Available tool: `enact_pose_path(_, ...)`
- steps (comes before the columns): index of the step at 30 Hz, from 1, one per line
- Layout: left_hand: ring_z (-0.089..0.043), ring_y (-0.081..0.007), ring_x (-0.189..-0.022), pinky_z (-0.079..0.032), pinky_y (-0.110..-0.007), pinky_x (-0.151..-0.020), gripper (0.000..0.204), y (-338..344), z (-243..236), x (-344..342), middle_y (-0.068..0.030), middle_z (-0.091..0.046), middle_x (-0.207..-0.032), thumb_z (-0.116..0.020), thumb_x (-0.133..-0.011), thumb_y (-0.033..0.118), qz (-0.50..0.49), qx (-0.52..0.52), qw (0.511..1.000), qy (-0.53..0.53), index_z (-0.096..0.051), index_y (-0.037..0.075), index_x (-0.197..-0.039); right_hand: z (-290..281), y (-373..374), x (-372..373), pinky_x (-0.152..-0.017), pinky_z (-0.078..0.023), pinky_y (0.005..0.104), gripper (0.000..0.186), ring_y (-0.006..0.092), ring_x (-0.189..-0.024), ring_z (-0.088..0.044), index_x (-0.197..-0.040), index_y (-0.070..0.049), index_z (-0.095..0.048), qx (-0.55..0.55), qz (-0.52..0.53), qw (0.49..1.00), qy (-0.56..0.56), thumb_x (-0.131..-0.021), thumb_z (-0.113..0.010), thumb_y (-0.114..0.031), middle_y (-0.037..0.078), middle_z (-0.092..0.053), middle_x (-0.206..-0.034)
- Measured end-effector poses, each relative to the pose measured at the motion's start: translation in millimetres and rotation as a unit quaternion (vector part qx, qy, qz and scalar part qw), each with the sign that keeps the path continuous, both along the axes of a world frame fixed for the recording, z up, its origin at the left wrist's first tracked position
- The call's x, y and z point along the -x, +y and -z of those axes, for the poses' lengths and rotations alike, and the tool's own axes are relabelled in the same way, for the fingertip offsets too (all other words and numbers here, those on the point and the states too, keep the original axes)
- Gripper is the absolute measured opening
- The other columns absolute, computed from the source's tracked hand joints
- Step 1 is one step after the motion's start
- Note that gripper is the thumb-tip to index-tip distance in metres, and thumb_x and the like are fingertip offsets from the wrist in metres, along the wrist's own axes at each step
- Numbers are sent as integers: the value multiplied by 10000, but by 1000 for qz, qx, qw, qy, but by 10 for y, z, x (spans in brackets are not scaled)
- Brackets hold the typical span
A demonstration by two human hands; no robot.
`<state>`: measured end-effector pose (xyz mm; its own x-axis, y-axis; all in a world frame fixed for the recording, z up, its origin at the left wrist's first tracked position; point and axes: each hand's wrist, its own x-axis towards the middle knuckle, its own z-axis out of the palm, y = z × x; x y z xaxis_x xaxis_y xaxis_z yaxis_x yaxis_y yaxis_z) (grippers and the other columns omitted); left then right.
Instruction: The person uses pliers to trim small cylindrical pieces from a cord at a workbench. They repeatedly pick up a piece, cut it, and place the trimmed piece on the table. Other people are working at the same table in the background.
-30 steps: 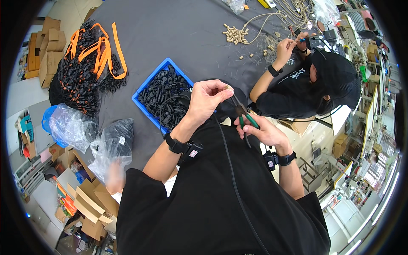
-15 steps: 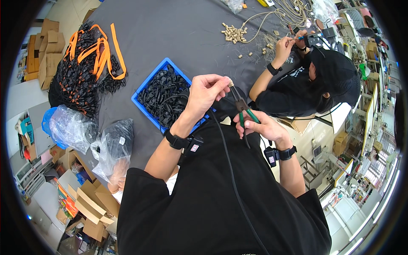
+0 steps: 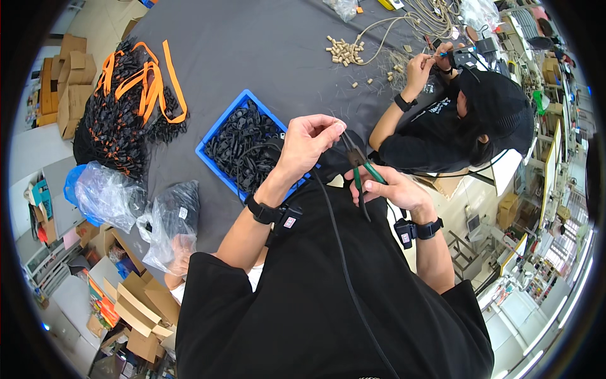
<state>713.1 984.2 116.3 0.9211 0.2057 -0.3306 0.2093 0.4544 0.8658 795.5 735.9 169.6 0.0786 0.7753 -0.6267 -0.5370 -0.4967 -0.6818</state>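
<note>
My left hand (image 3: 309,146) is closed, thumb and forefinger pinched at the jaw tips of a pair of slim-jawed pliers (image 3: 356,156). Its fingertips now cover the small beige piece that showed there in the earlier frame. Wrapped round the green handles of the pliers is my right hand (image 3: 399,189), with the handles spread apart. A thin black cord (image 3: 338,243) hangs from near my left hand down over my black shirt. Behind my left wrist sits a blue crate (image 3: 209,153) filled with small black parts (image 3: 243,136).
At the right, a co-worker (image 3: 454,120) handles small items beside beige cylinders (image 3: 344,52) and beige cords (image 3: 435,16). A heap of black pieces with orange straps (image 3: 117,107) lies left. Another person's hand (image 3: 182,252) is by clear plastic bags (image 3: 173,211). Cardboard boxes (image 3: 142,303) stand lower left.
My left fingers have shifted slightly and now cover the beige piece at the plier tips. The other person's hand at the left has moved a little up by the plastic bag.
</note>
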Motion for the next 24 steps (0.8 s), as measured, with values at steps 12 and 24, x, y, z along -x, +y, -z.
enact_pose_path(12, -634, -68, -763, -501, -233, -674, 321, 18, 84, 47, -43, -741, -913, -605, -1153, 220, -13, 98, 994, -54, -780, -48, -1160, 6, -16, 56, -918, -554, 347, 326, 169, -993, -672, -1409, -21, -594, -20, 26, 999, -3, -1134, -591, -195, 51, -680, -1090)
enact_pose_path(24, -641, -64, -780, -502, -229, -695, 152, -73, 72, -33, -15, -748, -891, -777, -1042, 134, -26, 8, 999, -41, -800, -16, -1055, 15, -19, 87, -926, -563, 365, 331, 177, -1029, -680, -1413, -23, -596, -12, 28, 1000, -5, -1135, -589, -202, 58, -694, -1115)
